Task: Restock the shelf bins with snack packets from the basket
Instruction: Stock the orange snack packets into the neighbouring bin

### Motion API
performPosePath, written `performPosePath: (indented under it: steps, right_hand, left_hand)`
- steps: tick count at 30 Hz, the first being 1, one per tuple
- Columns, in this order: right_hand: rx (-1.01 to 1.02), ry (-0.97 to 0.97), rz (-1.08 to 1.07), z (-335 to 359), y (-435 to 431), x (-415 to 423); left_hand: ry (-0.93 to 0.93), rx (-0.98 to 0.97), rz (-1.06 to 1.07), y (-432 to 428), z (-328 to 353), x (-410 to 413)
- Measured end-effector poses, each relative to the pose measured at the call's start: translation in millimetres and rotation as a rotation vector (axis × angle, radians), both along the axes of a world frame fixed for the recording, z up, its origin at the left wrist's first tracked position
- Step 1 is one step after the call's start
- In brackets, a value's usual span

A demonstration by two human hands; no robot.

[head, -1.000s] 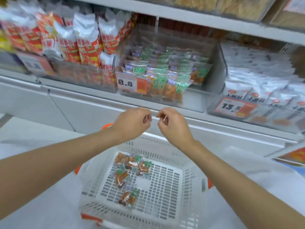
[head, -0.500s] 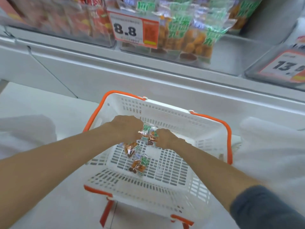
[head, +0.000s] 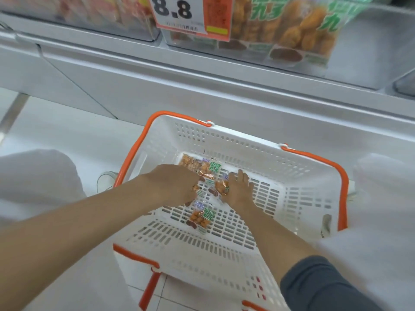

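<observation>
A white basket (head: 244, 138) with orange handles stands on the floor below the shelf. Several clear snack packets with green print lie on its bottom. My left hand (head: 177, 185) reaches in from the left, its fingers curled round a snack packet (head: 195, 188) that is mostly hidden under them. My right hand (head: 239, 190) is beside it, palm down, with its thumb side closed on another packet (head: 221, 187). A loose packet (head: 201, 217) lies nearer me. More packets (head: 202, 167) lie just beyond my left hand. The clear shelf bin (head: 350, 70) holds the same snacks.
A price tag reading 8.8 (head: 179, 12) hangs on the bin's front. Another clear bin (head: 94, 21) with red packets stands to the left. A white shelf front (head: 202, 90) runs between the bins and the basket. White cloth (head: 38, 176) flanks the basket.
My hands came down from the shelf edge into the basket and closed on packets. The view tilted down and moved closer to the basket.
</observation>
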State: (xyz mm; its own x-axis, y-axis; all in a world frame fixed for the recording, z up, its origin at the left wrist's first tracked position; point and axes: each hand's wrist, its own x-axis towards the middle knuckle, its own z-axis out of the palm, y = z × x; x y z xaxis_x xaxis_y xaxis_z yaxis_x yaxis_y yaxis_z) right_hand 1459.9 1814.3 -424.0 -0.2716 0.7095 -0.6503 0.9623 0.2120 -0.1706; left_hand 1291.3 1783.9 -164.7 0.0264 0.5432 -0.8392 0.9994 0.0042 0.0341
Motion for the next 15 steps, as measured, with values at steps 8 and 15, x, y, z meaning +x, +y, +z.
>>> performPosePath:
  steps: [8,15]
  right_hand:
    - [0.021,0.114,-0.118,36,15,-2]
    - [-0.119,0.37,0.012,153,57,0]
  left_hand:
    - [-0.027,0.024,-0.101,0,-2,-2]
    - [-0.041,0.301,0.037,9,-6,-2]
